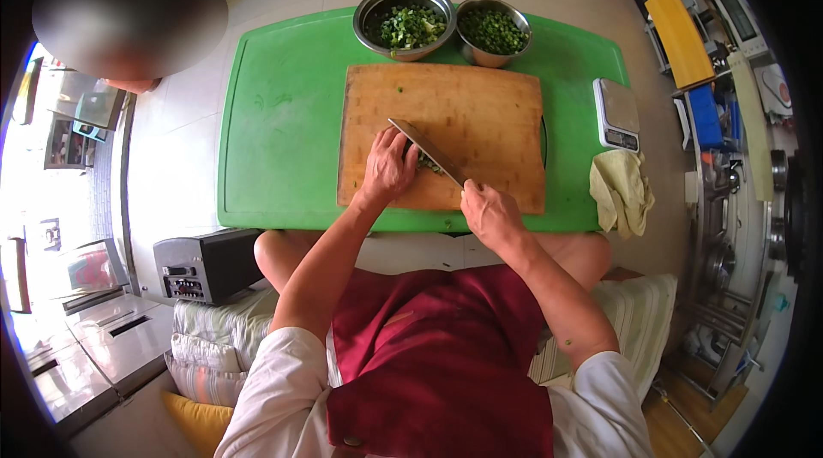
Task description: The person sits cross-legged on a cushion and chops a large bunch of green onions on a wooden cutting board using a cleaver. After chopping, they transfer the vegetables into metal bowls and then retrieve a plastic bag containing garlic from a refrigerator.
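Observation:
My right hand grips the handle of a broad kitchen knife, its blade slanting up and to the left over a wooden cutting board. Just left of the blade, my left hand rests fingers down on the board; what lies under the fingers is hidden. Chopped green scallions lie partly hidden between that hand and the knife. Beyond the board stand a wide steel bowl with coarsely cut greens and a smaller steel bowl of finely chopped greens.
The board lies on a green table. A digital kitchen scale and a crumpled cloth sit at its right edge. A black speaker-like box stands at lower left. Shelving with kitchenware lines the right; a blurred person is at upper left.

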Available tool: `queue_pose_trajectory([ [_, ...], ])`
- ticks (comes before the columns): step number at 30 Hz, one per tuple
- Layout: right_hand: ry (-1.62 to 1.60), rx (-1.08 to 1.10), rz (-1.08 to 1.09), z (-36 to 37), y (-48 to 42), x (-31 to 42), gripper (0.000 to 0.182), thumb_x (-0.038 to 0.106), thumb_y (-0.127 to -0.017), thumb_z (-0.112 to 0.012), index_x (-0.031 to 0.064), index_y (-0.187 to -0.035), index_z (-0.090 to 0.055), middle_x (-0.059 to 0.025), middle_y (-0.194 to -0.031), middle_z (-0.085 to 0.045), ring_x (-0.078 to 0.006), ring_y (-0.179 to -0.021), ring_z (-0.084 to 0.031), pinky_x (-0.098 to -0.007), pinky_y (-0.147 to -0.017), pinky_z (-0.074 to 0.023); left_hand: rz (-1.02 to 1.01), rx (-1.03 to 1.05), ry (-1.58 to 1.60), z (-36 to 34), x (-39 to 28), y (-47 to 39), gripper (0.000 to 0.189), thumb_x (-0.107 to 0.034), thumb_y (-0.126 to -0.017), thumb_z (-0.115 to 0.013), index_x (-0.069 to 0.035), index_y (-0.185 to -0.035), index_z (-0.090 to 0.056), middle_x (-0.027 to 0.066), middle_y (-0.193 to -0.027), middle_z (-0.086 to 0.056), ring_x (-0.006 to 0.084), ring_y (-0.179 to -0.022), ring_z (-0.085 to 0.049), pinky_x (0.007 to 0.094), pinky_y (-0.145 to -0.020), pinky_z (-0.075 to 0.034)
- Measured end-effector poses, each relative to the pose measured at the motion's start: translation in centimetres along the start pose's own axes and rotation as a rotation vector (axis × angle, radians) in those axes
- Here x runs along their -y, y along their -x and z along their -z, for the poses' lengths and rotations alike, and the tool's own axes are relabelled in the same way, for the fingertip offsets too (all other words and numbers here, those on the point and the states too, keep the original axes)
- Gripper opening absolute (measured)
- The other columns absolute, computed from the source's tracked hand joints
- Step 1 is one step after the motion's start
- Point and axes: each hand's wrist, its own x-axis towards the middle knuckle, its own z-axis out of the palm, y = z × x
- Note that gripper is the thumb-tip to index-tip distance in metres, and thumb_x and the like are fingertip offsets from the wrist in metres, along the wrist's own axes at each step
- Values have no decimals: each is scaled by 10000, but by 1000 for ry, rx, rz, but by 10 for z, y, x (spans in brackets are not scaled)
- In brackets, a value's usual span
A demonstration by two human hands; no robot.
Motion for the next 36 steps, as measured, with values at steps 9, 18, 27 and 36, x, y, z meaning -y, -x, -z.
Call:
queue_pose_trajectory([
  [9, -116, -221, -261, 4, 12, 4, 233, 186, -986, -588, 31, -816, -552, -193, -699, -651, -412, -653, -651, -496, -570, -531, 24, -173, 85, -5, 33, -44, 244, -84, -962, -594, 28, -1168, -661, 237, -1193, -672, 432, -1097, -626, 474, -980, -498],
  [18, -1380, -170, -928, -6, 75, -7, 303, 251, -1057, -540, 53, -832, -495, -48, -637, -571, -118, -483, -538, -295, -456, -447, -182, 32, 50, -4, 66, -66, 276, -105, -964, -562, 18, -1183, -676, 208, -1224, -677, 399, -1168, -607, 452, -1047, -468],
  [27, -1614, -202, -958, -62, 53, 50, 268, 249, -1070, -529, 52, -895, -482, -53, -661, -559, -130, -489, -508, -297, -461, -449, -196, 207, 63, 8, 24, -19, 469, -267, -939, -627, 17, -1312, -621, 208, -1332, -629, 402, -1258, -553, 472, -1103, -433],
  [36, -1519, -194, -887, -86, 18, 97, 383, 283, -1071, -507, 30, -784, -485, -64, -584, -553, -143, -459, -524, -310, -444, -436, -113, 86, -8, -3, -4, 2, 625, -348, -850, -743, 19, -1332, -589, 219, -1350, -571, 426, -1241, -529, 497, -1095, -427],
])
